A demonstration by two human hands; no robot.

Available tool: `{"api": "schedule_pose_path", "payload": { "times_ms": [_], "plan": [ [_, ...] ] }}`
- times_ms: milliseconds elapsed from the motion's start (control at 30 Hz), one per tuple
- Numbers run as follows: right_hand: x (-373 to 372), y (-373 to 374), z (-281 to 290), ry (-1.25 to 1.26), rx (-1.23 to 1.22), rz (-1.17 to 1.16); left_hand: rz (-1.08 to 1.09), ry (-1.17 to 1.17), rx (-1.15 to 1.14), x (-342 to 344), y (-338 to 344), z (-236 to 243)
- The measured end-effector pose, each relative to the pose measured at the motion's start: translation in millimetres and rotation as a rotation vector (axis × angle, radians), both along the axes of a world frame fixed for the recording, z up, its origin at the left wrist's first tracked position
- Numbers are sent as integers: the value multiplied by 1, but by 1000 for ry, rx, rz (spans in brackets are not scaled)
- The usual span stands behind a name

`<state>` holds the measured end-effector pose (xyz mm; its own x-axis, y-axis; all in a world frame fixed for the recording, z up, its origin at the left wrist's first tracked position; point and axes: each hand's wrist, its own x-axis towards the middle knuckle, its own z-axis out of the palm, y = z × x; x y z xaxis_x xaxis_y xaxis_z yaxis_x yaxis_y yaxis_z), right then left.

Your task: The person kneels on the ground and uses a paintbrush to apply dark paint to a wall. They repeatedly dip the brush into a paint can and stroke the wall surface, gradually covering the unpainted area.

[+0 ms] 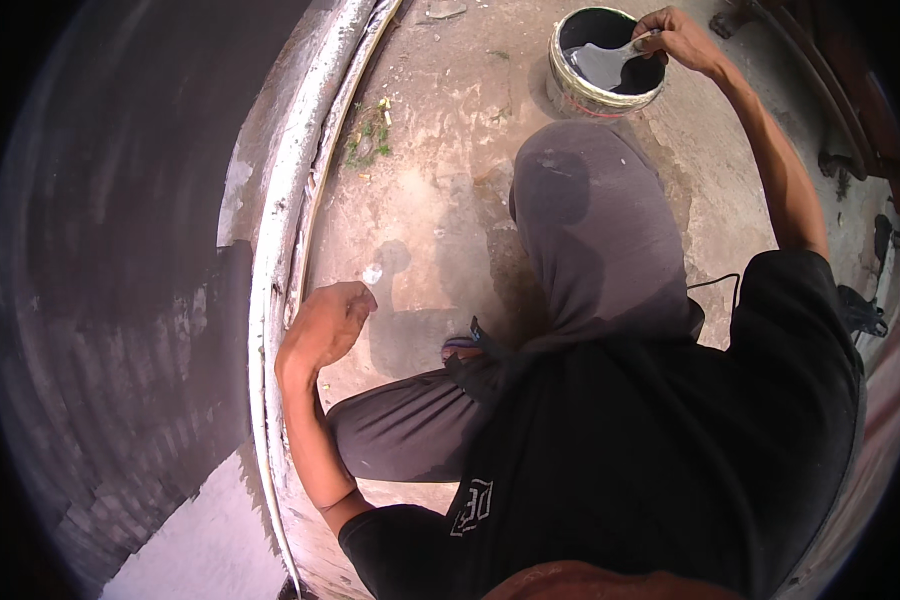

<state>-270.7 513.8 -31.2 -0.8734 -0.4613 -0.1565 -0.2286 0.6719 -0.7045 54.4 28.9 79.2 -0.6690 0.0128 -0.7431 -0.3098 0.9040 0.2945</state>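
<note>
My right hand, at the upper right, is closed around the pale handle of a paintbrush. The brush's broad grey end hangs inside the mouth of a round bucket, which contains dark paint. Paint streaks the bucket's light rim. On the left, my left hand is raised beside a whitish, paint-spattered ledge, its fingers curled inward. Whatever those fingers may hold is hidden. A small white spot shows just beyond the fingertips. Left of the ledge stands a wall covered in dark, streaky paint.
A pale unpainted patch shows low on the wall. My bent knees come between the hands, close to the bucket. Small green weeds grow from the stained concrete floor. Dark objects lie along the right edge.
</note>
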Motion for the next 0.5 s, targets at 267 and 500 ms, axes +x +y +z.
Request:
{"api": "schedule_pose_path", "payload": {
  "times_ms": [267,500],
  "plan": [
    [7,-13,0,828,167,184,-12,19,-3,0,-9,0],
    [25,-11,-2,930,303,123,-13,-9,-15,-12,1,2]
  ]
}}
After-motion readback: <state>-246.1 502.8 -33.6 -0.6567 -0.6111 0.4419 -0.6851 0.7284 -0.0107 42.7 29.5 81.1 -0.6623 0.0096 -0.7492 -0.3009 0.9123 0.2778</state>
